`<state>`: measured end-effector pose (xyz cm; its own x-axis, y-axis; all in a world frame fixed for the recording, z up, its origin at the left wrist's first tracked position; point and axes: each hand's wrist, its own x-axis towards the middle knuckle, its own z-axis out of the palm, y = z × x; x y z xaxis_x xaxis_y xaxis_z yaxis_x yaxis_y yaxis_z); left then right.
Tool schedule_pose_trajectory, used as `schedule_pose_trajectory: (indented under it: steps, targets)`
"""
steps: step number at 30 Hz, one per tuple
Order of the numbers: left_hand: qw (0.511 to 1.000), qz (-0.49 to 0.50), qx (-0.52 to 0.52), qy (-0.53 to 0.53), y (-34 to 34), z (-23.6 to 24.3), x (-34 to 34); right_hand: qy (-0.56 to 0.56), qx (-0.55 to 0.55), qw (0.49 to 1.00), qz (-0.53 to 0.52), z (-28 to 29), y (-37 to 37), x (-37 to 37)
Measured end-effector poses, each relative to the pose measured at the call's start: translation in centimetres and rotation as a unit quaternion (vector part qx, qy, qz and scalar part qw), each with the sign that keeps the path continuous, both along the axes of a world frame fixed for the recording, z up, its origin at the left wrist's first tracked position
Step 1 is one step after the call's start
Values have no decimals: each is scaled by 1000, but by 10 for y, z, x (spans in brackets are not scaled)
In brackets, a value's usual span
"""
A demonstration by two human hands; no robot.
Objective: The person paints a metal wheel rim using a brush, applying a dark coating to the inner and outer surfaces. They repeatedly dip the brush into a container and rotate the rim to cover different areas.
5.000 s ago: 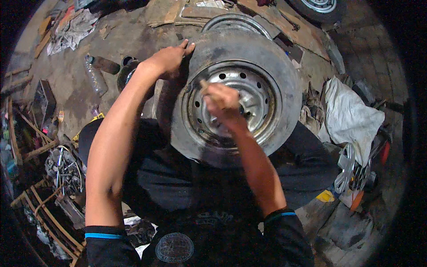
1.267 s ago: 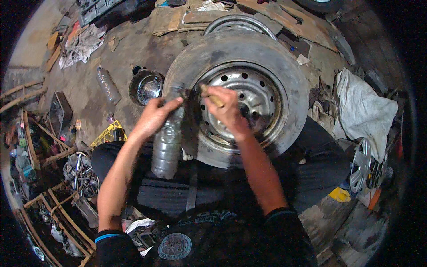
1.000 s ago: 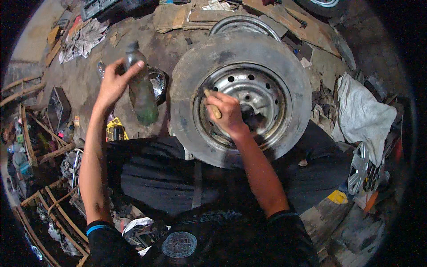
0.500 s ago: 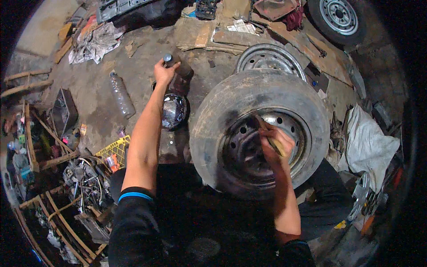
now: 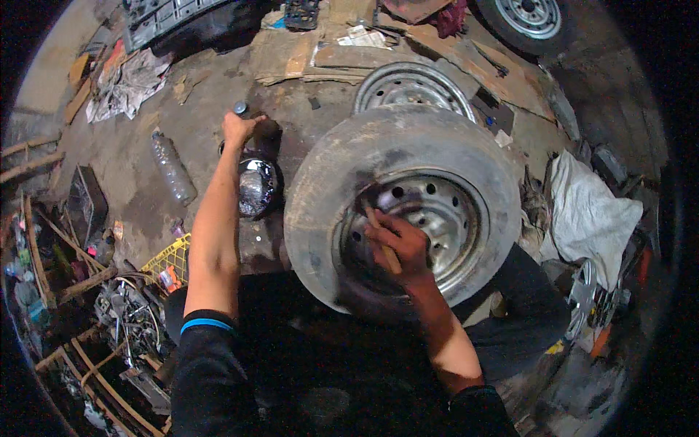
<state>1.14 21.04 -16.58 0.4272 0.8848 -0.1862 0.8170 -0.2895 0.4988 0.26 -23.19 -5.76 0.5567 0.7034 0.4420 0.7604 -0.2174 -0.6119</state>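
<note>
My right hand [image 5: 399, 246] is closed around the wooden handle of a brush [image 5: 372, 215]. The brush's dark head is at the upper left inner edge of a worn tyre [image 5: 320, 182], mounted on a steel rim [image 5: 441, 231] in front of me. My left hand [image 5: 239, 131] stretches forward, its fingers around a dark bottle-like thing with a pale round cap [image 5: 240, 107]; the hand partly hides its body. Just nearer than this hand, a round black container [image 5: 257, 189] holds shiny dark liquid.
A bare steel rim [image 5: 413, 86] lies beyond the tyre. A clear plastic bottle [image 5: 173, 169] lies on the floor at left, near a yellow crate [image 5: 167, 260]. Pale sacking [image 5: 591, 215] is at right, flattened cardboard [image 5: 349, 57] ahead, and another wheel [image 5: 528, 18] far right.
My right hand has moved the brush leftward across the rim to the tyre's inner edge. The left hand stays around the bottle-like thing. The whole view has shifted slightly.
</note>
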Motion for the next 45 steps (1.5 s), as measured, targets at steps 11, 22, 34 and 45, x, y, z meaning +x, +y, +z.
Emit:
schedule_pose_trajectory:
  steps: [11, 22, 34, 45]
  targets:
    - [969, -135, -28, -206, -163, 79, -39, 29, 103, 994, 31, -35, -6, 2]
    - [948, -274, 82, -139, -222, 85, -19, -3, 22, 999, 41, -8, 3, -22]
    - [957, -245, 83, -128, -231, 92, -16, 17, 47, 995, 89, -5, -5, 12]
    - [958, -238, 79, -135, -231, 95, -17, 52, 89, 991, -83, -13, -21, 25]
